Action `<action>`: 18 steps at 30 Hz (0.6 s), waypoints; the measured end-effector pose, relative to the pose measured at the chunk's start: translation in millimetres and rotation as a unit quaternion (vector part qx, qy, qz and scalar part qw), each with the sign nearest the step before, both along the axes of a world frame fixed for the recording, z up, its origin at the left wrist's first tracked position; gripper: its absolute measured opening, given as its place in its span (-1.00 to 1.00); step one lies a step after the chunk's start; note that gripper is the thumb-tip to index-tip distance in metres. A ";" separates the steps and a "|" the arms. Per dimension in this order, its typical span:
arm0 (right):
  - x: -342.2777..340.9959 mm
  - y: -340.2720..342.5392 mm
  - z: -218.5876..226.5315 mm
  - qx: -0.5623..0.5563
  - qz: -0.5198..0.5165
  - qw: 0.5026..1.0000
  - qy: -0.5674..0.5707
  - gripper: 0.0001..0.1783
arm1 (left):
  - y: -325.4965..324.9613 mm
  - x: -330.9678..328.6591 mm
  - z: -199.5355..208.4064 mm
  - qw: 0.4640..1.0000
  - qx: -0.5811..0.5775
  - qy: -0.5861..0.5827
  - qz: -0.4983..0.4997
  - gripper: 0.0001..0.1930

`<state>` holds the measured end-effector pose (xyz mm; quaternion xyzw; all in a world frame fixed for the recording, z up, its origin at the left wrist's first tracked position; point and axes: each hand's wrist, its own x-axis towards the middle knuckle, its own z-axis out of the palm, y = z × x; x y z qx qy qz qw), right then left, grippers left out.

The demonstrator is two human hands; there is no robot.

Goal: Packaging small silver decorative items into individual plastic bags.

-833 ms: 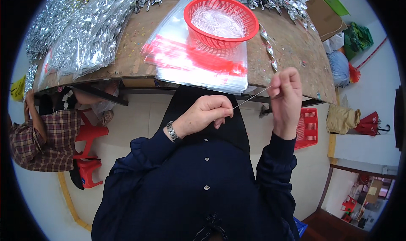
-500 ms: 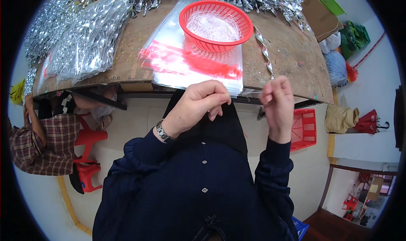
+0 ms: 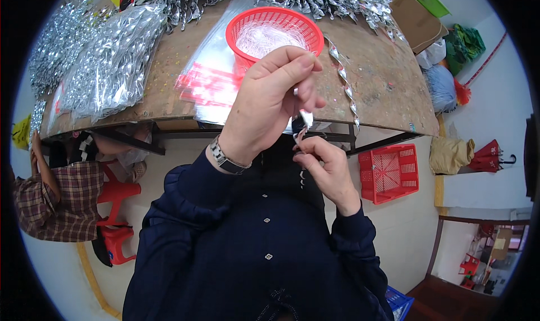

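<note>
My left hand is raised in front of the red basket, thumb and fingers pinched together; whatever sits in the pinch is too fine to make out. Below it, my right hand grips a twisted silver foil strip between thumb and fingers. The strip runs up toward the left hand's lower fingers, and its tail dangles under the right hand. The red plastic basket holds a heap of fine clear threads. Another twisted foil strip lies on the table to its right, its end over the edge.
Clear plastic bags with red tops lie under the basket on the wooden table. Bagged silver strips lie left, loose ones at the back. A red crate stands on the floor; a person in plaid sits left.
Half a second ago a thin clear thread was stretched between my hands. My left hand has risen; my right has dropped inward and now grips the foil strip.
</note>
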<state>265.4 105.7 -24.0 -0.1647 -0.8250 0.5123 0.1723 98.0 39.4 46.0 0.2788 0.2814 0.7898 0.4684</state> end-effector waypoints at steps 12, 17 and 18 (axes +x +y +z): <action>47.3 78.8 39.7 -0.002 -0.219 0.976 -0.005 -0.93 | -3.8 -0.1 -42.3 0.968 -0.141 0.198 -0.069 -0.66; 20.9 146.8 37.0 0.158 -0.258 0.951 -0.069 -0.80 | -18.8 4.3 -61.7 0.953 -0.188 0.196 -0.131 -0.72; 12.5 157.9 32.2 0.214 -0.269 0.935 -0.088 -0.79 | -18.8 5.7 -66.2 0.951 -0.190 0.196 -0.145 -0.73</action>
